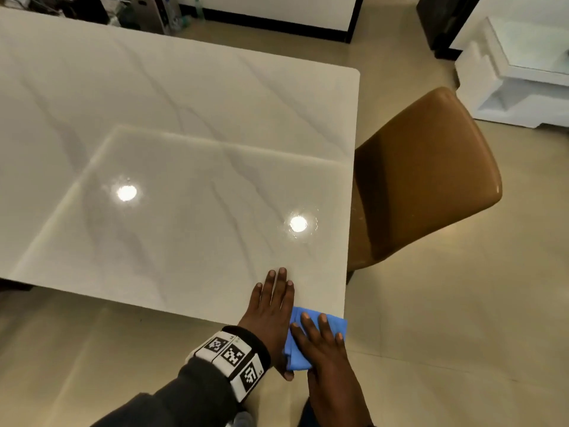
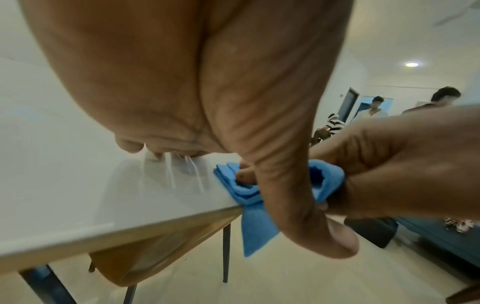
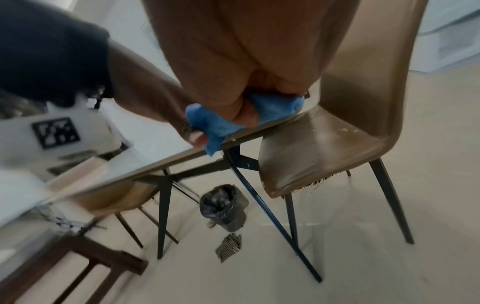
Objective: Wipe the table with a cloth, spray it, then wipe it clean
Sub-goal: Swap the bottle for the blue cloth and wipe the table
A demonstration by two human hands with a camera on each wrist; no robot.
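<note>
The white marble-patterned table (image 1: 184,118) fills the head view. A folded blue cloth (image 1: 297,355) lies on its near right corner and hangs over the front edge (image 2: 255,230). My right hand (image 1: 320,340) lies on top of the cloth with its fingers spread, and in the right wrist view its thumb digs into the bunched cloth (image 3: 213,123). My left hand (image 1: 271,303) rests flat on the table just left of the cloth. Its fingers are straight and its thumb (image 2: 298,205) hangs past the edge against the cloth.
A brown chair (image 1: 425,180) stands against the table's right side. Under the table stand a bin lined with a black bag (image 3: 223,205) and a striped rag (image 3: 228,246) on the floor. White furniture (image 1: 517,72) stands at the far right. Several people (image 2: 374,107) are in the background.
</note>
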